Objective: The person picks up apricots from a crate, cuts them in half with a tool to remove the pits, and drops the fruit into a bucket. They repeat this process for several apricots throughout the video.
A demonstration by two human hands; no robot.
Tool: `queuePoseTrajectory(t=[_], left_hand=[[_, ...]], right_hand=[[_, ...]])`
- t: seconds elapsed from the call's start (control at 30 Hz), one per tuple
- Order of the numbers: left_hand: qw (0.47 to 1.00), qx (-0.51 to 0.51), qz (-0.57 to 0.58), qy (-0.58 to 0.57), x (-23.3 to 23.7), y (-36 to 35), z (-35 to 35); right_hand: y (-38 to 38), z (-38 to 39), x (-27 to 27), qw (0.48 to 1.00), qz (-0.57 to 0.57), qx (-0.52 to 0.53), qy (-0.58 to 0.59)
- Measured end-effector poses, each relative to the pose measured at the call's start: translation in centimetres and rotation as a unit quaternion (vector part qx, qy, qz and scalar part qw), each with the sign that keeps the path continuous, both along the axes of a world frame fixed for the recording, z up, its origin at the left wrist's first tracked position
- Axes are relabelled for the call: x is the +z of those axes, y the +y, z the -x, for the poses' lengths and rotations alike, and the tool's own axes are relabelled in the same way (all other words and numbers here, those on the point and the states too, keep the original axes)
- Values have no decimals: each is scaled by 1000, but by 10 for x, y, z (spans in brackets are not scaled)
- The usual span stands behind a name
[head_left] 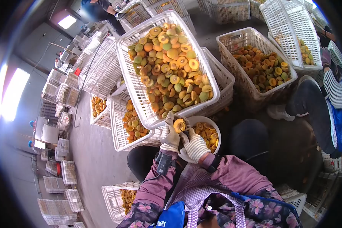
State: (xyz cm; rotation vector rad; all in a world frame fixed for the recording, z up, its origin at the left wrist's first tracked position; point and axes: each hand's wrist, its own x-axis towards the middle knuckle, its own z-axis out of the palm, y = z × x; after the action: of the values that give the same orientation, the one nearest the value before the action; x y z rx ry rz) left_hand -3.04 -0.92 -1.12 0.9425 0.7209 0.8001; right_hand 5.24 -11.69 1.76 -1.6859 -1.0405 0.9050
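Both of my hands wear light work gloves and meet in front of the large white crate of halved fruit. My left hand is closed on an orange fruit half, its cut face showing. Close beside it, my right hand has its fingers curled at the fruit's edge; a small dark thing shows between its fingers, too small to name. Below and behind the hands stands a white bucket with orange fruit pieces in it.
A crate of fruit halves stands at the right, another at the left under the large crate. A person in dark trousers sits at the far right. Another person stands at the top left. Stacked crates line the left.
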Motion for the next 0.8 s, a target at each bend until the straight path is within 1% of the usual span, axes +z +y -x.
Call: queuePoseTrajectory(t=[0.03,0.07,0.2,0.27,0.33,0.37,0.4,0.43,0.47,0.5,0.53,0.57,0.6,0.63,0.67,0.7,0.73,0.77,0.8], left_hand=[[997,5,-43,69,0,0,1],[997,6,-42,69,0,0,3],[992,-34,-114,44,4,-7,2],[993,-28,-109,40,5,-9,3],[995,-21,-90,24,5,-7,5],[998,-19,-61,-14,4,-6,7],[996,-23,-23,-79,2,-4,8],[999,-15,-21,-38,6,-1,10],[988,-6,-49,149,18,1,9],[987,-7,-48,150,15,0,10],[974,-18,-144,176,9,-1,12],[950,-30,-239,199,3,-1,14],[900,-67,-331,275,-1,6,19],[900,-66,-330,276,6,4,17],[945,-59,-200,253,17,0,13],[971,-49,-66,223,24,-2,11],[970,-115,-27,215,27,3,12],[965,-149,-35,214,33,1,11],[966,-148,-30,211,32,0,10]], right_hand=[[0,1,-1,1000,1,3,0],[1,1,-2,1000,14,1,-4],[4,3,-5,999,43,-2,-4],[3,6,-11,998,58,6,2],[6,10,-20,999,35,31,-2],[7,12,-22,999,37,30,0],[7,13,-23,997,56,41,13],[6,15,-24,995,76,53,26],[6,17,-27,995,78,53,28],[5,19,-33,997,43,56,38],[4,20,-34,997,7,59,47],[4,20,-35,997,8,58,48],[4,22,-35,991,39,69,109],[4,23,-33,980,69,82,169],[4,25,-35,989,52,81,115],[3,28,-36,988,54,84,117],[1,28,-30,974,61,72,207],[-2,28,-24,951,69,58,294],[-5,27,-17,922,86,60,374]])
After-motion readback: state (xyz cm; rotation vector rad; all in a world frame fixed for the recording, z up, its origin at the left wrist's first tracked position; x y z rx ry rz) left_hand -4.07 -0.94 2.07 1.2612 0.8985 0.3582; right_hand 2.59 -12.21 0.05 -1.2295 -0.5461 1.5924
